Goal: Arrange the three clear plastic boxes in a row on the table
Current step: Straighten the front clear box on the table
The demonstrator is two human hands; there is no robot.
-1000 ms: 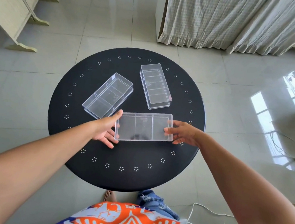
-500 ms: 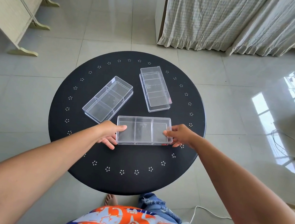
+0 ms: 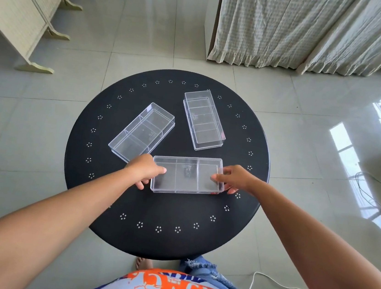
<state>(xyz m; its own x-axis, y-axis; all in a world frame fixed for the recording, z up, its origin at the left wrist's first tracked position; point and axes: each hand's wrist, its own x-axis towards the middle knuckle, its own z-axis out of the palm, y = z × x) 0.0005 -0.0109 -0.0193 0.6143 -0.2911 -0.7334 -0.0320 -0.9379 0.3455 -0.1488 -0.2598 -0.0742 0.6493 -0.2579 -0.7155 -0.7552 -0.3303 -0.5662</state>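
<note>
Three clear plastic boxes with inner dividers lie on a round black table [image 3: 160,208]. The near box [image 3: 187,174] lies crosswise in the middle of the table. My left hand [image 3: 144,170] grips its left end and my right hand [image 3: 233,179] grips its right end. A second box [image 3: 142,132] lies slanted at the left, its near corner just behind my left hand. The third box [image 3: 203,120] lies lengthwise at the back right, slightly turned, apart from the others.
A ring of small white flower marks runs around the table's rim. Tiled floor surrounds the table. A pale cabinet [image 3: 19,3] stands at the far left, curtains [image 3: 294,30] hang at the back right, and a white cable [image 3: 270,288] lies on the floor near right.
The near box, first held tilted up toward me, has come down flat on the table between both hands. The other two boxes have not moved.
</note>
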